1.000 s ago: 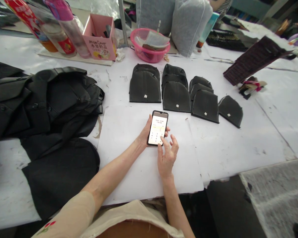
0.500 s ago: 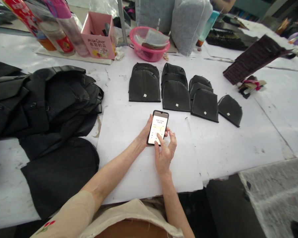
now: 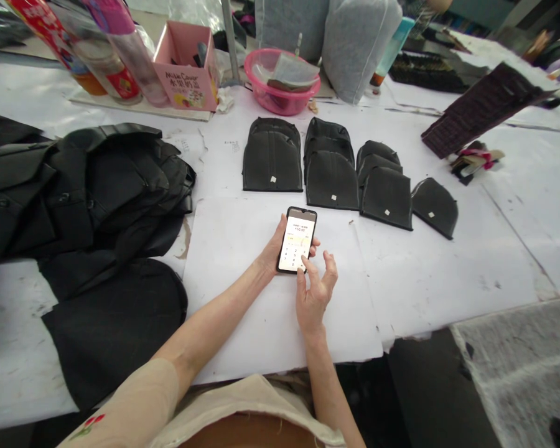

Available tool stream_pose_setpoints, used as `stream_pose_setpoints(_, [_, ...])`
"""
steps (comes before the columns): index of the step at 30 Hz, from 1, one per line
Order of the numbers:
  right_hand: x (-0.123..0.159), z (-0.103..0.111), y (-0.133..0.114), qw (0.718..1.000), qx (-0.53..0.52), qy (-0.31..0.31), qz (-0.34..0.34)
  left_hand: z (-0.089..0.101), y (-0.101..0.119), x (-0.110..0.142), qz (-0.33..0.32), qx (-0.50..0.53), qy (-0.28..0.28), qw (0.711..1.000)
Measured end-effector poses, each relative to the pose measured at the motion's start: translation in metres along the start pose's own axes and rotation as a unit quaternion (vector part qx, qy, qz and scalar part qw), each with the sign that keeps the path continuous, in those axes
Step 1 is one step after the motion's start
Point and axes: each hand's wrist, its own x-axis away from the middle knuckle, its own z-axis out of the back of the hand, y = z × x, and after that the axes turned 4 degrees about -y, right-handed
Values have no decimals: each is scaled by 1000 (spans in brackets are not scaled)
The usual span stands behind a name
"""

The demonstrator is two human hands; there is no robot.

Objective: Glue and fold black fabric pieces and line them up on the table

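Note:
My left hand [image 3: 274,246] is wrapped round a smartphone [image 3: 298,233], its fingertips showing past the phone's right edge. The lit screen shows a number keypad below some text. Over the lower right of the screen, my right hand [image 3: 313,292] has its index finger and thumb at the keypad, the other fingers apart and holding nothing. Beyond the phone lie black stitched pieces in overlapping stacks: a left stack [image 3: 273,158], a middle stack [image 3: 332,177], a right stack [image 3: 386,196], and a single black piece [image 3: 435,208] at the end. Small white tags sit on their front faces.
A heap of black garment-like material [image 3: 112,180] covers the table's left side. Along the back stand bottles [image 3: 116,56], a pink box [image 3: 186,81], a pink basin [image 3: 280,99] and grey wrapped bundles [image 3: 357,50]. A dark patterned stand [image 3: 483,109] leans at the right.
My right index finger moved left across the keypad, then back to the right. The phone, my left hand and the black pieces have stayed put.

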Motion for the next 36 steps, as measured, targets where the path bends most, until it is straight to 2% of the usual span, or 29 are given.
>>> stream_pose_setpoints(10, [-4,-1,-4,1000,1,-1,26,10,-5,-2,2,-9,-17,1000])
stream_pose_setpoints(18, [-8,-6,-7,999,9,-5,38,10,-5,-4,6,-6,-8,1000])
stream_pose_setpoints(31, [0,0,0,1000,-1,6,0,2,-1,0,1,-18,-3,1000])
stream_pose_setpoints(36, [-1,0,-1,1000,-12,8,11,8,-3,-2,5,-22,-28,999])
